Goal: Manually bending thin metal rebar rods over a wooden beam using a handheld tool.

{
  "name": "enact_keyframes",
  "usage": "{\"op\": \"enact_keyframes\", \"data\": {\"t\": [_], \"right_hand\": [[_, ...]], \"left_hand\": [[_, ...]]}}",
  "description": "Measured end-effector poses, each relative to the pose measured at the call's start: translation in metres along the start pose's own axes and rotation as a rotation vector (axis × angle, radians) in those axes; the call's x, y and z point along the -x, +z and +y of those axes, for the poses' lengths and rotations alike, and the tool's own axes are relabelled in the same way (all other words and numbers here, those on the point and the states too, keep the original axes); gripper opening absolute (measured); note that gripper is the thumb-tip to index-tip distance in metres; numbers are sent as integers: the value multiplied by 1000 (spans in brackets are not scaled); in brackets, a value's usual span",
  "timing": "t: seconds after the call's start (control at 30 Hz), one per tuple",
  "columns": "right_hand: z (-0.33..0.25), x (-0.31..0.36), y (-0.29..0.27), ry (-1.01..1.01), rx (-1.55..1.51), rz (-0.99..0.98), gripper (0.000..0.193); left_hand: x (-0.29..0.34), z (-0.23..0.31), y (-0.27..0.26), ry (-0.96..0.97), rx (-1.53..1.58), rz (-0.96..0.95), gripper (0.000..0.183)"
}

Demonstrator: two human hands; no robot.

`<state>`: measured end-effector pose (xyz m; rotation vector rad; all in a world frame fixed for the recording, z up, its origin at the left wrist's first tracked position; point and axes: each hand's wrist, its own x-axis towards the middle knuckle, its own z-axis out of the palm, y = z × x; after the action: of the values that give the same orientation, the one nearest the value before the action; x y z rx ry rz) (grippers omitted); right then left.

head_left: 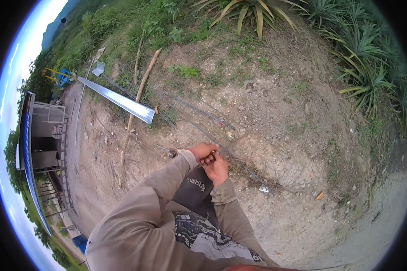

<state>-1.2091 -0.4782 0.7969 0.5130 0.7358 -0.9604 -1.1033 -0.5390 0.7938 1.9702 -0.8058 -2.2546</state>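
Single head view, outdoors, over bare sloping ground (285,149) of dry, stony soil. The left hand (204,151) and right hand (218,170) were together near mid-view, in front of the wearer's dark-clad leg (195,192). Left hand: fingers curled, fingertips drawn in against those of the right. Right hand: fingers bent upward, thumb side toward the left hand. Neither hand was spread. The grip was small and partly hidden by the fingers; could not tell whether a thin piece was pinched there.

Nearest item to the hands: thin metal rods (204,132), lying on the soil and running diagonally from the upper left, past the fingertips, to the lower right. Contact between rods and fingers could not be settled from this angle. A small tool-like object (171,153), dark at one end with a thin shaft, lay just left of the left wrist; its kind was unclear.

Farther up and left, a long silver metal channel (122,103) lay slantwise, its near end by a long wooden pole (142,86). A whitish scrap (263,189) lay near the lower end of the rods, with an orange fragment (319,196) farther right. Spiky-leaved plants (364,77) stood at upper right; a building (47,131) with a blue-edged roof stood at far left.
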Motion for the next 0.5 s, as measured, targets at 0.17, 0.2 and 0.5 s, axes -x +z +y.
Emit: {"op": "enact_keyframes", "data": {"t": [0.17,0.2,0.5], "right_hand": [[-11,22,26,42,308,116,22],[-18,24,26,83,315,31,22],[-204,9,-2,-133,1265,-383,35]], "left_hand": [[-20,79,21,-51,-550,-47,61],[-32,90,30,-108,-492,-67,64],[-165,142,130,356,-861,391,40]]}}
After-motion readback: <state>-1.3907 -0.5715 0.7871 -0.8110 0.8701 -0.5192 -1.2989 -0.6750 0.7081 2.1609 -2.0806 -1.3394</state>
